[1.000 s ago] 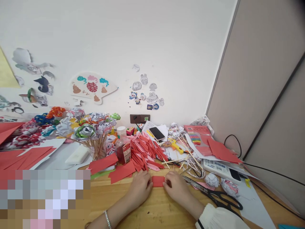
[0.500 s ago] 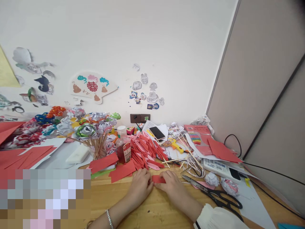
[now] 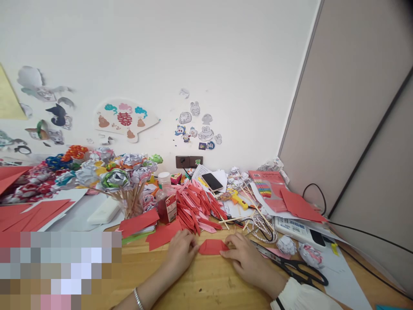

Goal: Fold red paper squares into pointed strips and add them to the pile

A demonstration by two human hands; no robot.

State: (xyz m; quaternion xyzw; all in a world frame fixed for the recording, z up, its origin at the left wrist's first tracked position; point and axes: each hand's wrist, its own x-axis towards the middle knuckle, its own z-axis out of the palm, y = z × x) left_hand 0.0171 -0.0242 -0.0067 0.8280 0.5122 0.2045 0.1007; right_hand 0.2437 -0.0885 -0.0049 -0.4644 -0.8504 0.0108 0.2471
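1. Nearest the camera, the two forearms come in over the bare wooden tabletop. The left wrist wears a thin bracelet and the right arm ends in a white gathered cuff.
2. The left hand rests knuckles up with its fingers curled down onto the left tip of a small folded red paper. At this size it is hard to say whether it pinches the tip or only presses on it.
3. The right hand lies mostly flat and unclenched, its fingertips touching the paper's right end and gripping nothing.
4. The folded red paper lies flat on the tabletop directly between the hands. Its long axis runs left to right, across the person's body, with one pointed end at each hand. Both hands touch it, so neither is nearer.
5. Just right of the right hand, black-handled scissors lie on the tabletop with their blades pointing back toward the paper, apart from it.
6. Just beyond the hands, loose red sheets lie on the left and a heap of folded red strips fans out in the middle. A string of beads and crumpled paper balls lie on the right.
7. Further back stand a bottle with a red label and a bunch of paper flowers on sticks, with a dark phone lying on white papers.
8. Farthest off, the white wall carries a socket plate, cartoon stickers and a fan-shaped cutout.
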